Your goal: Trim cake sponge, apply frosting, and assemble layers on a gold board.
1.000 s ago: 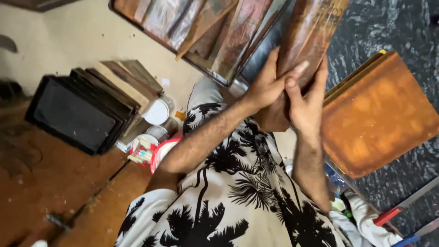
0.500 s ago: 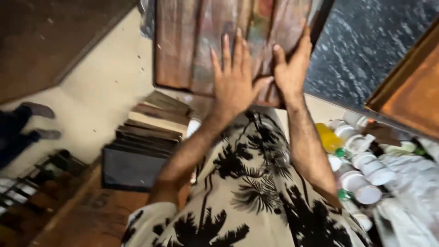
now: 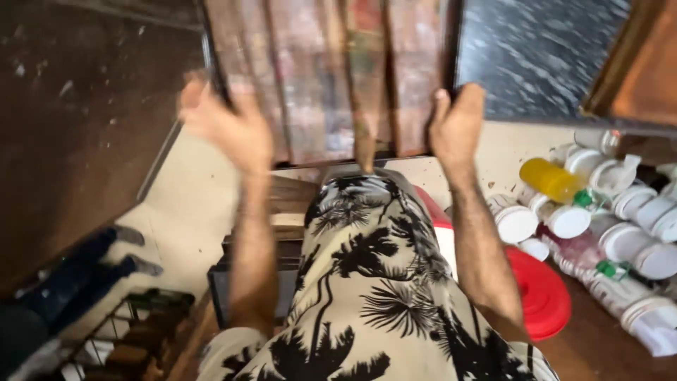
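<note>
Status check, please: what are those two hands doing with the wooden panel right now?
Left hand grips wooden panel at its left edge. Right hand grips its right edge. Panel held up, slats upright. Nothing in the way; white jars off right.

Panel [image 3: 331,77]: top centre of the frame
Left hand [image 3: 229,127]: on panel's left edge
Right hand [image 3: 458,123]: on panel's right edge
Jars [image 3: 606,212]: right of frame

Landmark: red round lid [image 3: 541,291]. Yellow bottle [image 3: 550,179] above it, white jars [image 3: 638,240] clustered to its right, dark marbled slab [image 3: 536,56] far above, wire rack [image 3: 134,331] well left.
</note>
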